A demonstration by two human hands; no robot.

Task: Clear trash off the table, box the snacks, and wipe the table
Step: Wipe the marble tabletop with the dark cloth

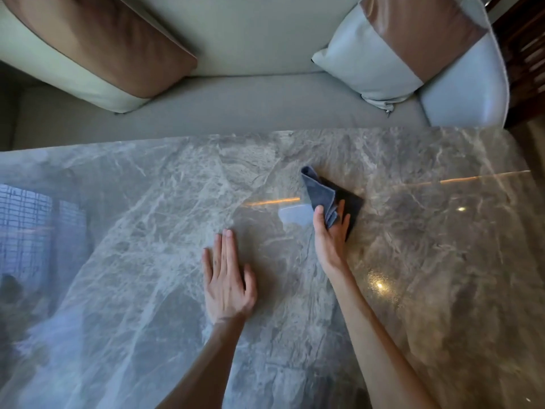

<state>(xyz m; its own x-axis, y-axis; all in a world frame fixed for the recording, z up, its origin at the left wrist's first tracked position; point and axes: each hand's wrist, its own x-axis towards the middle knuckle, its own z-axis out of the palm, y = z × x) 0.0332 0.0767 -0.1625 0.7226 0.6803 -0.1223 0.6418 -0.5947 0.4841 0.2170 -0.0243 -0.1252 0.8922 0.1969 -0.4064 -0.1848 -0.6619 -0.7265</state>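
A glossy grey marble table fills the lower part of the view. My right hand grips a dark blue-grey cloth that rests crumpled on the tabletop right of centre, one corner standing up. My left hand lies flat on the marble with fingers together, palm down, holding nothing. It sits to the left of the cloth and a little nearer to me. No trash or snacks show on the table.
A pale green sofa runs along the table's far edge. Two brown and pale cushions lean on it, one at left and one at right. Dark wooden furniture stands at the far right.
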